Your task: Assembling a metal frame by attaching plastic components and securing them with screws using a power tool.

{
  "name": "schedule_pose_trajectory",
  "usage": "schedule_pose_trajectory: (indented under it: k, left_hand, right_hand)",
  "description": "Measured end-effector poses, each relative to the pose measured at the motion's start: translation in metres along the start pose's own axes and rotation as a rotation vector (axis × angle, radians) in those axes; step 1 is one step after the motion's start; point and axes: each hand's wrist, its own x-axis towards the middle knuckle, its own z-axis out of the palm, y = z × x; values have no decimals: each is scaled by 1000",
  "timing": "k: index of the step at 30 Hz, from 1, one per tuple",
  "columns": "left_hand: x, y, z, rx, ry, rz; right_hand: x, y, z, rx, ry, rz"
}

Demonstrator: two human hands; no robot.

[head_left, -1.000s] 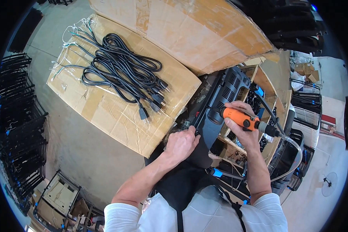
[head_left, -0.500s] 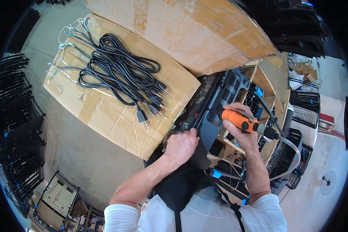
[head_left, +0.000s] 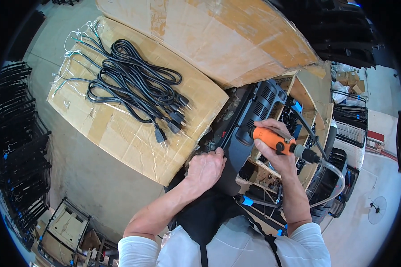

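A long black plastic housing point(head_left: 236, 162) with vent slots lies in front of me, to the right of the cardboard. My left hand point(head_left: 206, 169) is closed at its near left edge, knuckles up; the fingertips are partly hidden. Wrapped in my right hand point(head_left: 276, 162) is an orange air screwdriver point(head_left: 269, 139), held on its side with its nose against or just over the housing. Its bit is out of sight. From its rear a clear hose point(head_left: 341, 171) curves away. A small red piece point(head_left: 223, 134) shows along the housing's left edge.
Bundled black power cords point(head_left: 140, 71) with plugs and bare wire ends rest on a cardboard sheet point(head_left: 113, 133) at left. Another cardboard panel point(head_left: 218, 40) rises behind. A wooden parts bin point(head_left: 308, 98) stands at right, with black frames bearing blue tape point(head_left: 248, 200). A fan point(head_left: 377, 210) stands farther right.
The screwdriver and my right hand have shifted slightly left. My left hand stays at the housing's edge. The whole view has moved a little.
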Motion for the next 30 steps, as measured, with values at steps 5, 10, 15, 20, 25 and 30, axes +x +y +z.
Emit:
schedule_pose_trajectory:
  k: [5,10,15,20,25,30]
  left_hand:
    - [0,0,0,-6,6,9]
    - [1,1,0,7,-6,14]
    - [0,3,-1,-27,-36,-4]
    - [-2,3,1,-69,-9,15]
    - [-5,2,-2,-138,32,45]
    - [-10,-3,1,-145,21,47]
  right_hand:
    - [-2,-5,2,-62,0,-2]
    - [2,-10,2,-56,10,27]
    - [7,-14,4,-63,-34,58]
    - [5,-8,0,-78,-70,11]
    - [-3,-1,-3,102,14,71]
    - [-6,2,-1,64,-8,61]
